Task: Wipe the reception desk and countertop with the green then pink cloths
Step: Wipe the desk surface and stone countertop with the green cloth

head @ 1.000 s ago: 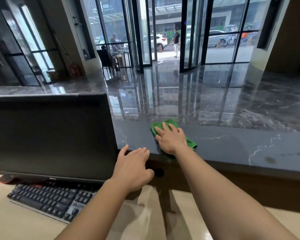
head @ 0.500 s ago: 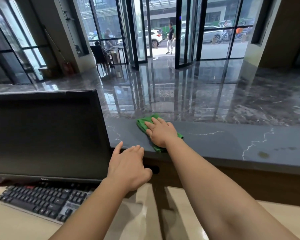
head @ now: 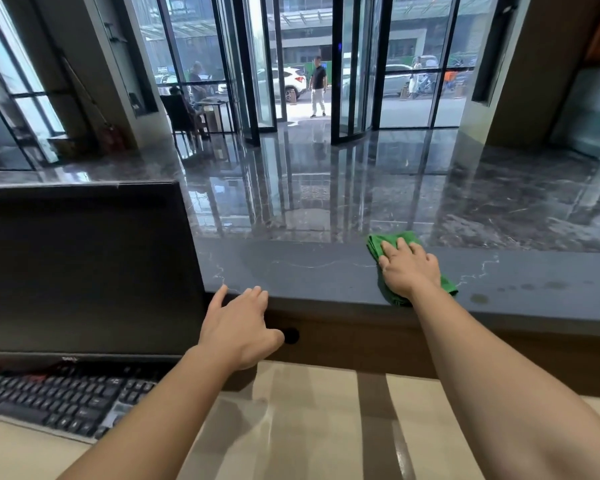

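Daylight floods in through glass doors (head: 355, 81); floor (head: 326, 188) mirrors it, strong glare. Interior dimmer. Soft shadows on desk (head: 326, 445). Wide-angle bending at edges. Sharp overall.

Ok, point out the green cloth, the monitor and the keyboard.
green cloth (head: 375, 244), head view, its far left corner.
monitor (head: 84, 268), head view, middle of the dark screen.
keyboard (head: 59, 400), head view, middle of the keys.

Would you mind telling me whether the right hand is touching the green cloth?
Touching. The head view shows the right hand pressed flat on the green cloth, covering its middle.
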Demonstrator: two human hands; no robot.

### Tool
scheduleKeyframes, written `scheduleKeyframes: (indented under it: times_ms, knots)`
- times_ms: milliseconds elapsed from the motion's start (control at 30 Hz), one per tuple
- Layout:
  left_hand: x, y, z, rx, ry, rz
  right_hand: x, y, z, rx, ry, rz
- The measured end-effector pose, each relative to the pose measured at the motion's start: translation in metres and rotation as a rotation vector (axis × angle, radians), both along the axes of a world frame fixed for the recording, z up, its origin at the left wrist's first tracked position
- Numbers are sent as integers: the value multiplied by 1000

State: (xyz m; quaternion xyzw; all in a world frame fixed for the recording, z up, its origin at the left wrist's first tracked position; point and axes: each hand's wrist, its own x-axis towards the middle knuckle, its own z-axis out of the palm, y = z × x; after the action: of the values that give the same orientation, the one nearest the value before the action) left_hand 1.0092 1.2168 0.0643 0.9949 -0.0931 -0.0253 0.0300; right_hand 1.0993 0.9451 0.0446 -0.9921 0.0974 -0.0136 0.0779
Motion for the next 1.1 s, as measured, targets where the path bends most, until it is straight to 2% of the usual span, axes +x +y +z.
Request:
scheduleKeyframes:
  times_ms: [133, 400, 533, 733, 1100]
  knots:
    - [-4, 14, -6, -69, 9, 5, 1, 48, 3, -16, -13, 49]
    - [-19, 42, -5, -75, 6, 30, 1, 185, 2, 17, -13, 435]
    - [-24, 48, -2, -53, 1, 53, -4, 209, 0, -14, 16, 588]
    - [-25, 38, -2, -29, 14, 60, -11, 167, -1, -25, -1, 672]
    - [-34, -17, -12, -104, 40, 1, -52, 4, -5, -24, -59, 377]
